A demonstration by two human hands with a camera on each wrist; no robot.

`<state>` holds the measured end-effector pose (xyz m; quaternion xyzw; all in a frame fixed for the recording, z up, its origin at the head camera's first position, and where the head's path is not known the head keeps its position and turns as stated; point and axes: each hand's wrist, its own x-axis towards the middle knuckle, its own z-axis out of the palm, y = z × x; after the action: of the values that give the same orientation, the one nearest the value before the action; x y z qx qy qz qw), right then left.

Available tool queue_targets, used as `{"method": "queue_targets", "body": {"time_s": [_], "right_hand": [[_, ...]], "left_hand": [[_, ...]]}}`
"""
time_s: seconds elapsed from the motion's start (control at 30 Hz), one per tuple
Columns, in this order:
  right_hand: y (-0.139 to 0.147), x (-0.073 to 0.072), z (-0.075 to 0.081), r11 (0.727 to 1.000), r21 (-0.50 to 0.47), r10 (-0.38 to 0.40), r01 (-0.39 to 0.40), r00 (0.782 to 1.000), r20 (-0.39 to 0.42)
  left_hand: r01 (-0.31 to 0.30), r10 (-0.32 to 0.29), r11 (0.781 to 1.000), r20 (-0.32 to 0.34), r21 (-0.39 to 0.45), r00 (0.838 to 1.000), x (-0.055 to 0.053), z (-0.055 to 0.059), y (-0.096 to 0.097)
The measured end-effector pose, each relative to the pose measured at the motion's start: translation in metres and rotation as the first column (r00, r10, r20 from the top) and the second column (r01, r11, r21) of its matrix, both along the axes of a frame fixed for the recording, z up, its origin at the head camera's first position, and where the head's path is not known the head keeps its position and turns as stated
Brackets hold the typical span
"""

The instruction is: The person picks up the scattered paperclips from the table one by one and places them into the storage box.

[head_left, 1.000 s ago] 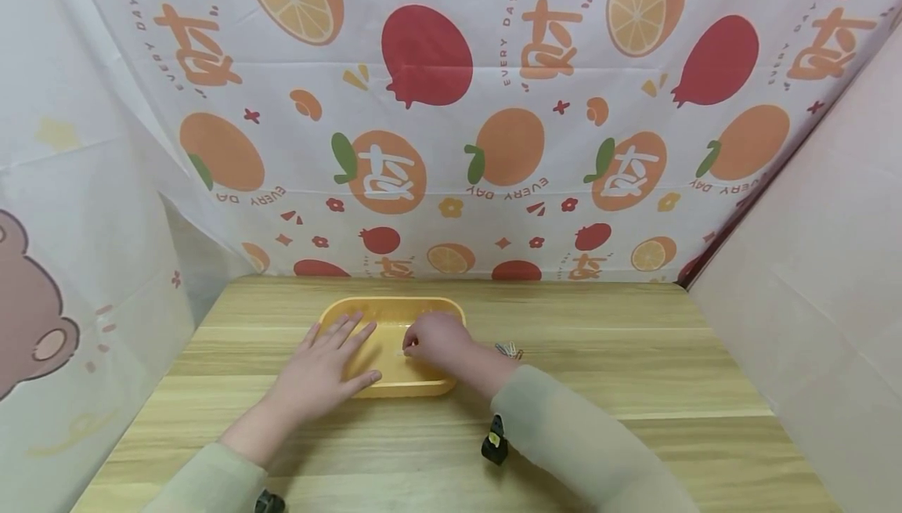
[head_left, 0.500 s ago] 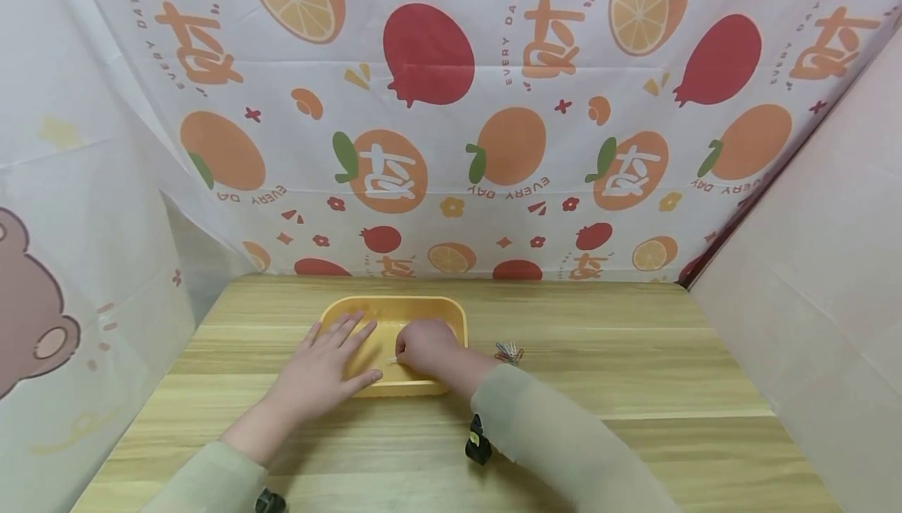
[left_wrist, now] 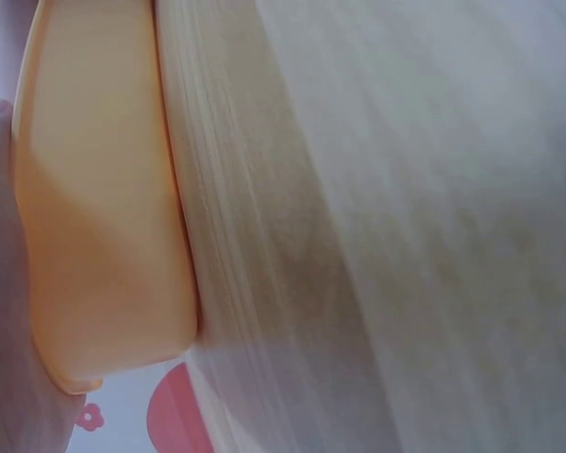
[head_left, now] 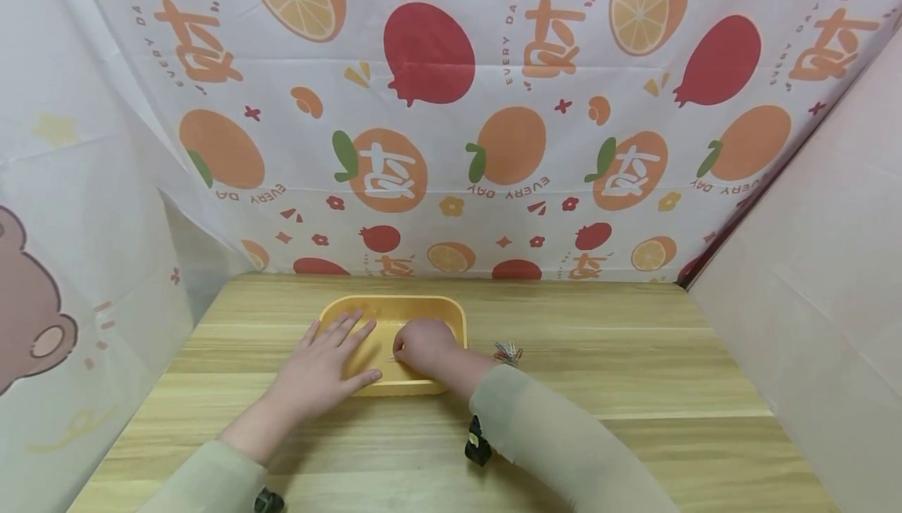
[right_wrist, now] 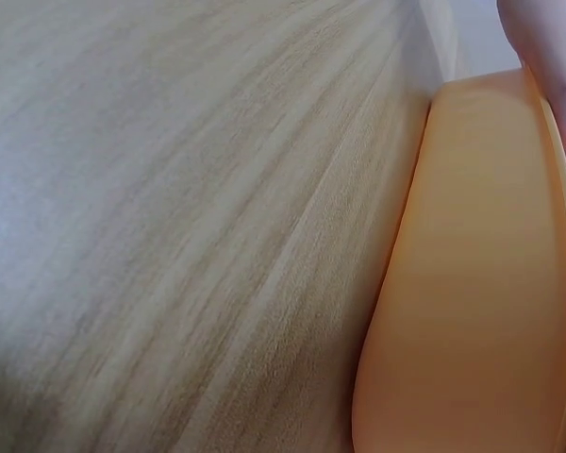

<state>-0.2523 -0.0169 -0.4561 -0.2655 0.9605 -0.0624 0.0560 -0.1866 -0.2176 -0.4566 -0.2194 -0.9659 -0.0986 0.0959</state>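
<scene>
One left hand (head_left: 322, 370), fingers wide, touches the oblong yellow plastic tray (head_left: 409, 389); inside it, the right hand (head_left: 427, 346) pinches a thin pale piece (head_left: 391, 359).

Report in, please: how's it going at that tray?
Left hand spread at yellow tray. Right hand inside, pinching thin pale object. Paper clips outside, right; no obstruction seen.

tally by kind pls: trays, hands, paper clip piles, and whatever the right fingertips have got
Yellow tray: 1
Hands: 2, left hand and right hand
Paper clip pile: 1 (clips too small to count singly)
Small pale item at the right fingertips: 1
Total: 5
</scene>
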Motion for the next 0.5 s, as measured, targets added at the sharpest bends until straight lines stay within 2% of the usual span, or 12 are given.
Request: {"method": "queue_targets", "body": {"time_s": [0.17, 0.5], "right_hand": [[0.0014, 0.0011, 0.0020, 1.000, -0.011, -0.014, 0.014, 1.000, -0.001], [0.0052, 0.0005, 0.0079, 0.992, -0.120, -0.042, 0.047, 0.998, 0.039]], "left_hand": [[0.000, 0.000, 1.000, -0.003, -0.002, 1.000, -0.0007, -0.0008, 0.0009], [0.001, -0.001, 1.000, -0.003, -0.007, 1.000, -0.0011, -0.0016, 0.0007]]}}
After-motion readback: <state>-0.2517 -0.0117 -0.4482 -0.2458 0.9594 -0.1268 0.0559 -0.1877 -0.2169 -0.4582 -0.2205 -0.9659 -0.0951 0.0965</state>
